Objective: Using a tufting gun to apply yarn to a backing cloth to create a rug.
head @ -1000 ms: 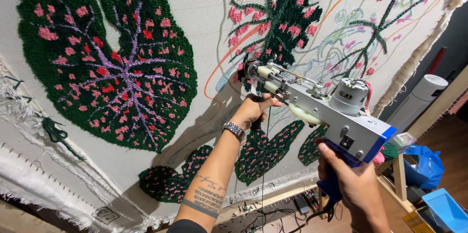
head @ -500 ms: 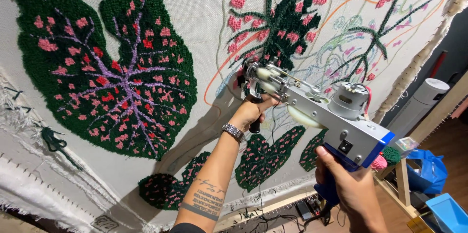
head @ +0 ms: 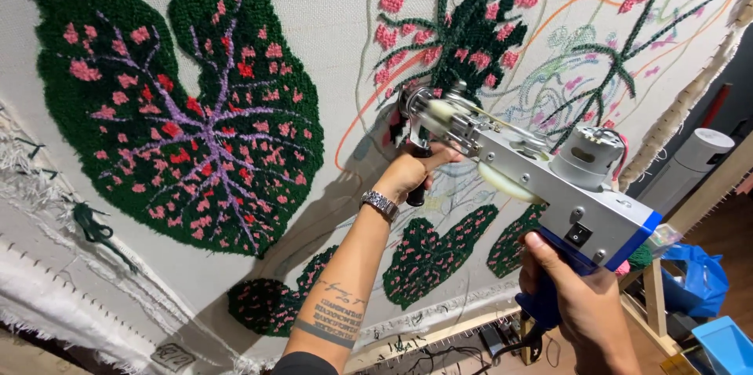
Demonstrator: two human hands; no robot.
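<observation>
Silver-bodied tufting gun [head: 549, 179] is held up against the stretched white backing cloth [head: 337, 22], nose end pressed at the fabric below the dark green and pink plant motif [head: 471, 30]. Left hand [head: 412, 175] is wrapped closed around the black front grip under the gun's nose, thumb up near the mechanism; this grip looks meant to steer the tip and keep it pushed into the cloth. Right hand [head: 584, 304] is closed around the blue rear handle [head: 549, 296], index finger up by the trigger area under the body, taking the weight from behind. Two-handed hold makes sense: the gun is long, with the motor [head: 588, 157] sitting on top at the back.

Gun angles up and away from the person, tip at an untufted patch with drawn outlines in orange and green around it.

Metal wristwatch [head: 380, 204] sits on the left wrist, tattoo on the forearm.

Big finished leaf [head: 180, 108], green with pink spots and purple veins, is well left of the gun. Smaller green-pink leaves [head: 439, 249] sit below the left hand. Cloth is stretched on a wooden frame [head: 439, 336], loose yarn fringe at the lower left edge. Blue bin [head: 725, 344] sits on the floor at lower right.
</observation>
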